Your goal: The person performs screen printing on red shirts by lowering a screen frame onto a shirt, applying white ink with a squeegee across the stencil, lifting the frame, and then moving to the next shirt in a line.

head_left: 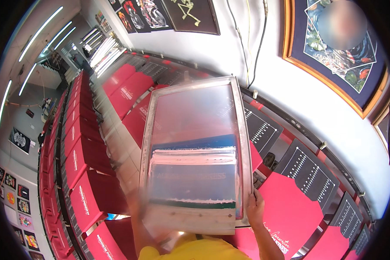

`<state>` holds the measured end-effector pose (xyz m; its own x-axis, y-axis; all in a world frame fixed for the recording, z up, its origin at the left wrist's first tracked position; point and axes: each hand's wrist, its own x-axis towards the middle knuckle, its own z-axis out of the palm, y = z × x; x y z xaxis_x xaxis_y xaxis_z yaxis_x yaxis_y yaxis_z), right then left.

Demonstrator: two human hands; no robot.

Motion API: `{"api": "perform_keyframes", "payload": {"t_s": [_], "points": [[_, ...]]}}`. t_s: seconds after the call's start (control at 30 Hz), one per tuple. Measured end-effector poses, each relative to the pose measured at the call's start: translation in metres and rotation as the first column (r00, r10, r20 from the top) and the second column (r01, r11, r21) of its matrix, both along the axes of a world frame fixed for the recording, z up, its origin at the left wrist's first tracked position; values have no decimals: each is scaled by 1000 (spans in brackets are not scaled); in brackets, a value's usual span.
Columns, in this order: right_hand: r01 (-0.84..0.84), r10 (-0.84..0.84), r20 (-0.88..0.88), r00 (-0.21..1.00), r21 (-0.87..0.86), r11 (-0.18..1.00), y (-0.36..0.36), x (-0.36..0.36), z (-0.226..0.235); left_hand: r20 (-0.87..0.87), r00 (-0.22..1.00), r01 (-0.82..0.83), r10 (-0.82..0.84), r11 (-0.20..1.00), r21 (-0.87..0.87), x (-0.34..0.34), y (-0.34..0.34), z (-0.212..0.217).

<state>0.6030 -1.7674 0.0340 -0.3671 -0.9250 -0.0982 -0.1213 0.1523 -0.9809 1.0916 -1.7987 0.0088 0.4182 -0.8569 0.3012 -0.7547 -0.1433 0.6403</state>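
A large screen printing frame is in front of my body, tilted, with see-through mesh inside a worn metal rim. White ink lies in a band across the middle of the mesh, with a thinner white line lower down. Faint lettering shows between them. My right hand grips the right bar near the lower corner, thumb on the rim. At the lower left edge my left hand holds the other side; motion smears it and its fingers are mostly hidden. Red shirts show through the mesh.
Red printed shirts cover boards beside the frame at right; several black boards with white marks lie bare along a dark rail. Another long row of red shirts stands at left across a tiled aisle. Framed pictures hang on the wall.
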Motion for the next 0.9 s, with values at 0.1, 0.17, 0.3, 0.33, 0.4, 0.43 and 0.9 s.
{"api": "perform_keyframes", "payload": {"t_s": [0.1, 0.17, 0.3, 0.33, 0.4, 0.43, 0.9], "points": [[33, -40, -91, 995, -78, 996, 12, -4, -14, -319, 939, -102, 127, 990, 95, -16, -11, 24], [57, -79, -157, 984, -138, 989, 21, 3, -24, -239, 961, -114, 137, 988, 108, -22, -7, 38], [98, -123, -165, 979, -153, 983, 34, 21, -5, -137, 984, -101, 118, 987, 128, 5, 4, 36], [100, -118, -133, 984, -140, 985, 38, 25, 1, -150, 982, -94, 115, 986, 137, 36, 6, 20], [131, -145, -115, 983, -116, 985, 47, 24, -4, -113, 987, -115, 116, 993, 14, 29, 1, 14], [153, -163, -105, 981, -98, 983, 52, 23, -8, -61, 988, -147, 140, 982, -118, -13, 1, 33], [529, -528, 58, 847, 5, 849, 74, 91, -22, -336, 846, 447, -414, 894, 22, 51, -120, -10]]}}
